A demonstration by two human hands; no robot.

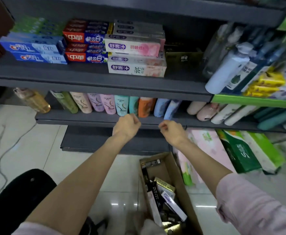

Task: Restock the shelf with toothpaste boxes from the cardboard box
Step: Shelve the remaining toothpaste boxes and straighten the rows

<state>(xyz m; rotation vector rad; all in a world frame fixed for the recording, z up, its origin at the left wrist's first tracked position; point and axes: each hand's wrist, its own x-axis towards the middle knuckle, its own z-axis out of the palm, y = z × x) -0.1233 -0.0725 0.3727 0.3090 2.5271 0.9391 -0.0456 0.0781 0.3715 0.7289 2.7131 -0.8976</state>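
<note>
A dark shelf (88, 78) holds stacked toothpaste boxes: blue ones (35, 48) at the left, red and blue ones (86, 48) in the middle, white and pink ones (135, 56) to their right. Right of those stands a dark box (183, 60), with a dark gap above it. On the floor below stands an opened cardboard box (178, 177) with several toothpaste boxes (166, 197) inside. My left hand (127, 126) and my right hand (172, 131) hang in front of the lower shelf edge, fingers loosely curled, holding nothing.
Bottles (229, 65) and yellow packs (266, 83) lean at the shelf's right end. The lower shelf carries a row of tubes and bottles (108, 104). Tissue packs (240, 150) stand on the floor at the right. A cable (1, 160) and a black object (20, 197) lie at the left.
</note>
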